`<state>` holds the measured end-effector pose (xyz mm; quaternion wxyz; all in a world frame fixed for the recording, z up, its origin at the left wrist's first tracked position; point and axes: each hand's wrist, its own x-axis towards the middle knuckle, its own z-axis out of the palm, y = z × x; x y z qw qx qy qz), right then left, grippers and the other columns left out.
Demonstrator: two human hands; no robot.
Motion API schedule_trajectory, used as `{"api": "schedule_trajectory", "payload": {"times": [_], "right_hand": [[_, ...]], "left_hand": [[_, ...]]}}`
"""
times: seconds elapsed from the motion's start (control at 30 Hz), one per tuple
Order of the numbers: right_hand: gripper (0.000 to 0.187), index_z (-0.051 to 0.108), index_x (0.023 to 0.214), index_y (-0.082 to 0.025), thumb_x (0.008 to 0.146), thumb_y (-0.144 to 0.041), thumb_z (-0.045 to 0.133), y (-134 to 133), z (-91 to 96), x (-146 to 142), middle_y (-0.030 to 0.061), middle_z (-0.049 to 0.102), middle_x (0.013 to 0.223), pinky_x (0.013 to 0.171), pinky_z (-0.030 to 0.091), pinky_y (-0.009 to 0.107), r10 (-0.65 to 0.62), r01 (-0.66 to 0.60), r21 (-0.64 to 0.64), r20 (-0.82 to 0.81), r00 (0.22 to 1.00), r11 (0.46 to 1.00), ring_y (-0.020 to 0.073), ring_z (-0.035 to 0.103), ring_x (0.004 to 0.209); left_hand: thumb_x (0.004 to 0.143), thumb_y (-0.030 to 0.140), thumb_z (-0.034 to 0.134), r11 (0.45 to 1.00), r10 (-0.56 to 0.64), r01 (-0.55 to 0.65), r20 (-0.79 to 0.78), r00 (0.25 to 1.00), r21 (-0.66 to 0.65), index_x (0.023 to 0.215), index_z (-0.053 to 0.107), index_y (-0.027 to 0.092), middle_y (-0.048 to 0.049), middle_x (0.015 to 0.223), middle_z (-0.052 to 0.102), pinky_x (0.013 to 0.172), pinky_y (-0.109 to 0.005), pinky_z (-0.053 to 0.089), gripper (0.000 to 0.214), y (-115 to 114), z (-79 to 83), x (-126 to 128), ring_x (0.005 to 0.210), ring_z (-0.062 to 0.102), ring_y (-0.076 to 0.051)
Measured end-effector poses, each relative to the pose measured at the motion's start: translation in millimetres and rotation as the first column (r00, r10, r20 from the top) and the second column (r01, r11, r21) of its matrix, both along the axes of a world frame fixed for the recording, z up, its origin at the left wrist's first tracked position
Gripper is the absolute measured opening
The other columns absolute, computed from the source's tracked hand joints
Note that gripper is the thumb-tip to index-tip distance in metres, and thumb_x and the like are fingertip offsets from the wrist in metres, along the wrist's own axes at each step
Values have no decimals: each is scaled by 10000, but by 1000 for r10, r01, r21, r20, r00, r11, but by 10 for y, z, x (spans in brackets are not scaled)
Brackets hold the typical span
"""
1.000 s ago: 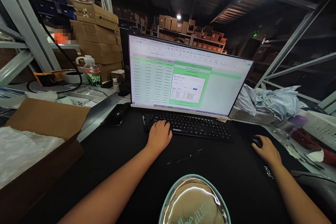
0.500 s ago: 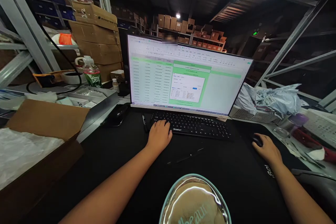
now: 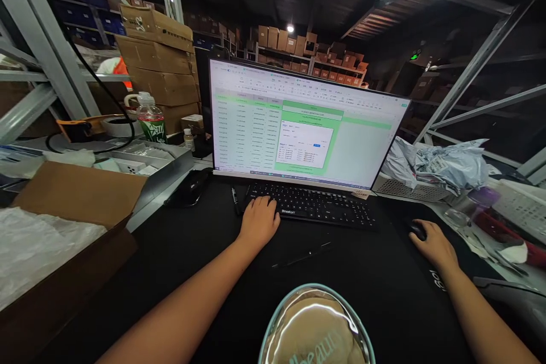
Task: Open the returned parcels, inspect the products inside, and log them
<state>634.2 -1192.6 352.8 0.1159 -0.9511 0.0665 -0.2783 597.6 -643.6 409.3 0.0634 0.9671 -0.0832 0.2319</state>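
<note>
My left hand (image 3: 260,219) rests palm down on the left end of a black keyboard (image 3: 315,206), its fingers stretched over the keys. Off to the right, my right hand (image 3: 435,243) is wrapped over a black computer mouse (image 3: 418,230) on a dark mouse pad (image 3: 398,216). Behind the keyboard stands a monitor (image 3: 247,136) showing a spreadsheet with a green block and a white dialog window. A thin dark pen-like stick (image 3: 309,252) lies on the black desk mat (image 3: 333,276) in front of the keyboard.
At the left is an open cardboard box (image 3: 81,190) with white plastic wrap. Beyond it are a bottle with a green label (image 3: 151,119) and stacked cartons (image 3: 160,57). A basket of plastic parcels (image 3: 452,162) stands at the right. A round, shiny, teal-rimmed object (image 3: 318,330) is nearest me.
The view has shifted very slightly. Both hands stay where they were, the left on the keyboard and the right on the mouse.
</note>
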Motion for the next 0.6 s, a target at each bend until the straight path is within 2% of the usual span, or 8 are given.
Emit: {"api": "schedule_trajectory", "payload": {"times": [0.47, 0.6], "right_hand": [[545, 609, 1205, -169, 766, -469, 488, 2, 11, -18, 142, 609, 1224, 1020, 480, 446, -18, 17, -18, -30, 999, 1000, 312, 590, 1168], [531, 621, 1205, -192, 788, -480, 459, -2, 1, -25, 123, 597, 1238, 1028, 479, 431, -20, 19, -26, -39, 999, 999, 298, 591, 1171]], "left_hand": [[940, 238, 524, 1000, -4, 4, 5, 1000, 20, 1184, 672, 122, -164, 1319, 635, 1083, -453, 441, 309, -4, -11, 12, 1227, 578, -313], [941, 237, 525, 1000, -2, 2, 5, 1000, 19, 1189, 671, 121, -162, 1315, 637, 1082, -451, 441, 310, -8, -9, 10, 1224, 579, -311]]}}
